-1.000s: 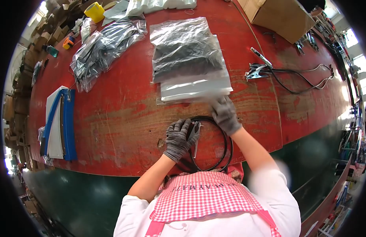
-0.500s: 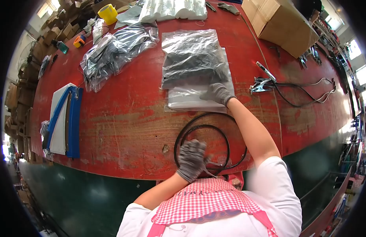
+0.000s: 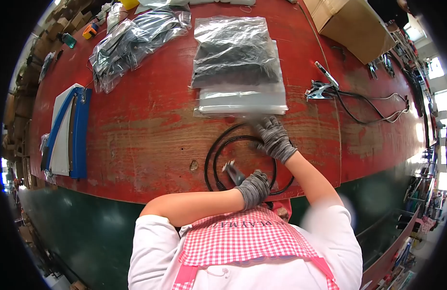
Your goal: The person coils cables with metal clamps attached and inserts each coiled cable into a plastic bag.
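A black cable lies in loose loops near the table's front edge. My left hand, in a grey knit glove, is closed at the near side of the loops, on the cable as far as I can see. Beside it, a dark end piece with a metal tip points up and left, partly blurred. My right hand, gloved too, is over the far right side of the loops with its fingers spread and some fingertips smeared. Just beyond lie clear plastic bags, with a bag of dark contents on top.
On the left stands a blue and white holder. Behind it is a pile of bagged black cables. A metal clamp with a cable lies at the right, below a cardboard box. An orange tape roll sits at the back left.
My right hand has left the plastic bags and come back toward the cable loops. My left hand has shifted right and up, and the dark end piece now shows beside it. The view has tilted down.
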Motion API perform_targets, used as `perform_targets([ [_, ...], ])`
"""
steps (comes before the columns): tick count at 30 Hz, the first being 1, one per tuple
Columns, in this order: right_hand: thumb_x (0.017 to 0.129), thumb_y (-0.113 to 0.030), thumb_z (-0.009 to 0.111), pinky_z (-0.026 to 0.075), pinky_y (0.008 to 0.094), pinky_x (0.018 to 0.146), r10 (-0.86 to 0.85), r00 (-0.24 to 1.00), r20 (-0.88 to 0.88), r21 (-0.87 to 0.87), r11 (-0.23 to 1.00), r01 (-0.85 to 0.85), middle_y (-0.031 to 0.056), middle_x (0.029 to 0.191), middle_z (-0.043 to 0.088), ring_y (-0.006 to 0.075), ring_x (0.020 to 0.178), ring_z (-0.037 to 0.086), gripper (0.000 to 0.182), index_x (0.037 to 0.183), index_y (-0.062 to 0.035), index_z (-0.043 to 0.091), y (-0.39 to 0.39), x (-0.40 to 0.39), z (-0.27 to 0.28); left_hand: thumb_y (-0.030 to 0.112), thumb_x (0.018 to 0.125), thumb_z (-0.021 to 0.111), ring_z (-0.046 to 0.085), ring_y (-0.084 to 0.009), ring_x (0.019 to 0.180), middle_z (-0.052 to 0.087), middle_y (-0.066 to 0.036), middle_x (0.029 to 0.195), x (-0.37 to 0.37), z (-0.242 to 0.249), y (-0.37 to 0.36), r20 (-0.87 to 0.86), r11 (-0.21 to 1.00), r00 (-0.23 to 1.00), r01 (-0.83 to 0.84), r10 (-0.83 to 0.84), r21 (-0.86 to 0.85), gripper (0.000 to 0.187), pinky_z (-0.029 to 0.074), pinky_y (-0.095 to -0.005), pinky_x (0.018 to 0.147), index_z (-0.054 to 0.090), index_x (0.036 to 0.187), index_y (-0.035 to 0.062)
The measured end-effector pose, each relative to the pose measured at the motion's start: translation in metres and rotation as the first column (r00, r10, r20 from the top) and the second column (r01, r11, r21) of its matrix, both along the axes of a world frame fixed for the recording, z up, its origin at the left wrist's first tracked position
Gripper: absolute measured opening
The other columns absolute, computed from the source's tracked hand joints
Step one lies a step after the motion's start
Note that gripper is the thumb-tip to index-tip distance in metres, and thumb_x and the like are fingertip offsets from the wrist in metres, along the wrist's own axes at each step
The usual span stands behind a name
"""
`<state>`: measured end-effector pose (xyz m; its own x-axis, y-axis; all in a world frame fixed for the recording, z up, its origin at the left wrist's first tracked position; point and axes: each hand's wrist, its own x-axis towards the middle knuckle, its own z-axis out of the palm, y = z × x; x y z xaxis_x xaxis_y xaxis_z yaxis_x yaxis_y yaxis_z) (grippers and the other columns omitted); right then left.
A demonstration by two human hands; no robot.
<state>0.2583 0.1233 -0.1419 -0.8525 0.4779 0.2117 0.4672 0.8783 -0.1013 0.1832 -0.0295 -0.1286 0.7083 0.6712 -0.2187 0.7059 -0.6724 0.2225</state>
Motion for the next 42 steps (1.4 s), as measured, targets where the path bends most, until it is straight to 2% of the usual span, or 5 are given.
perform_targets([
  [10, 0.066, -0.015, 0.06, 0.04, 0.0388, 0.084, -0.107, 0.991, -0.079, -0.14, 0.986, 0.096, 0.0103, 0.099, 0.053, 0.0285, 0.094, 0.049, 0.04, 0.105, -0.012, 0.055, 0.005, -0.008, -0.016, 0.021, 0.067, 0.056, 0.053, -0.028, 0.084, 0.055, -0.011, 0.09, -0.087, -0.022, -0.027, 0.221, 0.854, 0.858, -0.499, 0.463, 0.148, 0.022, 0.042, -0.0388, 0.074, 0.057, 0.084, 0.0068],
  [17, 0.069, -0.012, 0.055, 0.042, 0.0382, 0.079, -0.207, 0.967, -0.15, -0.028, 0.978, 0.205, 0.0089, 0.094, 0.054, 0.0274, 0.091, 0.049, 0.034, 0.103, -0.0119, 0.058, -0.008, -0.003, -0.026, 0.037, 0.064, 0.07, 0.047, -0.0362, 0.096, 0.04, -0.021, 0.113, -0.086, -0.009, -0.03, 0.379, 0.234, 0.232, -0.971, 0.896, 0.041, 0.084, 0.037, -0.0444, 0.087, 0.029, 0.131, 0.0046],
  [25, 0.074, -0.017, 0.054, 0.043, 0.0378, 0.077, -0.116, 0.987, -0.115, 0.0, 0.993, 0.117, 0.009, 0.094, 0.054, 0.0277, 0.086, 0.051, 0.031, 0.103, -0.0093, 0.059, -0.011, -0.001, -0.035, 0.023, 0.067, 0.065, 0.048, -0.0312, 0.102, 0.055, -0.012, 0.107, -0.101, -0.059, 0.015, 0.661, 0.778, 0.568, -0.627, 0.491, -0.04, 0.05, 0.042, -0.0407, 0.084, 0.053, 0.112, 0.0073],
  [38, 0.073, -0.014, 0.056, 0.044, 0.0368, 0.075, -0.148, 0.967, -0.207, -0.124, 0.984, 0.124, 0.0099, 0.09, 0.055, 0.0283, 0.084, 0.051, 0.022, 0.094, -0.0084, 0.061, -0.042, -0.007, -0.027, 0.042, 0.073, 0.062, 0.048, -0.0342, 0.101, 0.048, -0.018, 0.11, -0.098, -0.018, -0.033, 0.253, 0.28, 0.21, -0.918, 0.944, -0.281, 0.059, 0.04, -0.0411, 0.085, 0.05, 0.116, 0.0045],
  [42, 0.071, -0.012, 0.057, 0.044, 0.037, 0.076, -0.076, 0.972, -0.223, -0.052, 0.996, 0.066, 0.0102, 0.091, 0.055, 0.0286, 0.087, 0.051, 0.024, 0.095, -0.0087, 0.061, -0.023, -0.024, -0.06, 0.039, 0.076, 0.059, 0.047, -0.0329, 0.098, 0.051, -0.017, 0.102, -0.1, -0.033, -0.03, 0.354, 0.301, 0.346, -0.937, 0.869, 0.178, 0.054, 0.039, -0.0412, 0.084, 0.052, 0.113, 0.0024],
])
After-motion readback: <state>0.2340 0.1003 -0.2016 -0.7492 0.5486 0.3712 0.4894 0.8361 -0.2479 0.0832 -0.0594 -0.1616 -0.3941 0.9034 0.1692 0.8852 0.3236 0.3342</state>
